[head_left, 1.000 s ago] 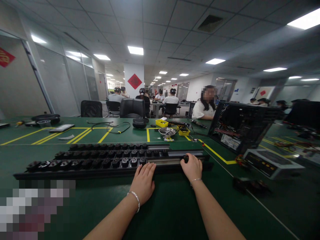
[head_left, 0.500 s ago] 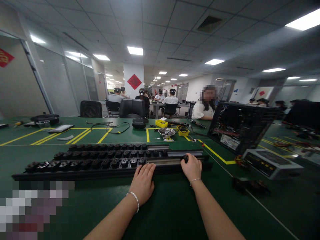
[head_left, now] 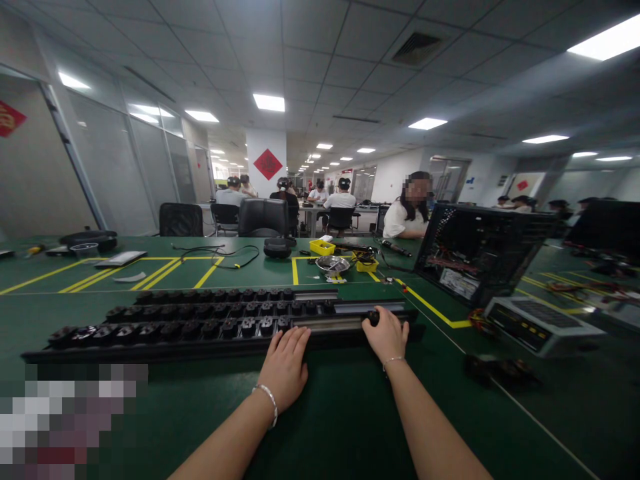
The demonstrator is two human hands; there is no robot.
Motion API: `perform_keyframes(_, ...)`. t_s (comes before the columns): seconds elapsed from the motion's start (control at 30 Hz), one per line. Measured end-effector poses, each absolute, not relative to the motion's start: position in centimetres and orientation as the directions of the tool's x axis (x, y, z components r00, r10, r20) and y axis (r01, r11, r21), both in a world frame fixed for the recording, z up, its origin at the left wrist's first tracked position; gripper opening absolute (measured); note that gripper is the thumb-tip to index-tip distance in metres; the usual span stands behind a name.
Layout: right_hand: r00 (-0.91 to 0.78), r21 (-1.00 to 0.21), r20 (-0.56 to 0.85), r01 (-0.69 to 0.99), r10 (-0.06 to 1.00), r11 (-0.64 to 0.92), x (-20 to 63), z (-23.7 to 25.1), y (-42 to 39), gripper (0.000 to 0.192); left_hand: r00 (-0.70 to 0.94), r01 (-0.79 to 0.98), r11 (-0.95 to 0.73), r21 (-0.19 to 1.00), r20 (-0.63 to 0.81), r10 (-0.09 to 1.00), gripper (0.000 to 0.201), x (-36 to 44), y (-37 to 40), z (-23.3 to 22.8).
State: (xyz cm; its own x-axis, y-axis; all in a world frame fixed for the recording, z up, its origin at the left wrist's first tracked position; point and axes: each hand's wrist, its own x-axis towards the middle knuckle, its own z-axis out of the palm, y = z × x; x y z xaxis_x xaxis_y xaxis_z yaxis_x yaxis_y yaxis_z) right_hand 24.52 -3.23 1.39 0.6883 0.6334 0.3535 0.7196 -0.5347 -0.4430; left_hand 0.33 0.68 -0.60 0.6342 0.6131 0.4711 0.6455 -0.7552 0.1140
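Three long black track rails lie side by side on the green table, filled with rows of round black socket modules (head_left: 190, 327) from the left to beyond the middle. My left hand (head_left: 287, 367) lies over the front rail (head_left: 150, 349), fingers stretched out beside the last socket in that row; its thumb side is partly hidden. At the rail's right part, my right hand (head_left: 388, 337) has thumb and fingers closed around a small round black socket module (head_left: 371, 318). This module sits at the grey metal channel (head_left: 335, 323); whether it is seated in it I cannot tell.
An open computer case (head_left: 480, 257) and a power supply unit (head_left: 543, 325) stand at the right. Farther back are a metal bowl (head_left: 333, 265), yellow trays (head_left: 323, 247), a black pouch (head_left: 277, 247) and a cable (head_left: 240, 265). A person (head_left: 407, 213) sits across the table.
The view has shifted very slightly. Both hands stay in nearly the same places, the right still holding the socket module at the rail.
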Motion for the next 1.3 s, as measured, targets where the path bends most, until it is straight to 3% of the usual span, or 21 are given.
perform_keyframes(1.3,0.698,-0.474,0.341,0.706,0.63,-0.526,25.31,1.65,-3.68,0.042,0.631,0.644,-0.752,0.141,0.457,0.626,0.058,0.32,0.72,-0.46)
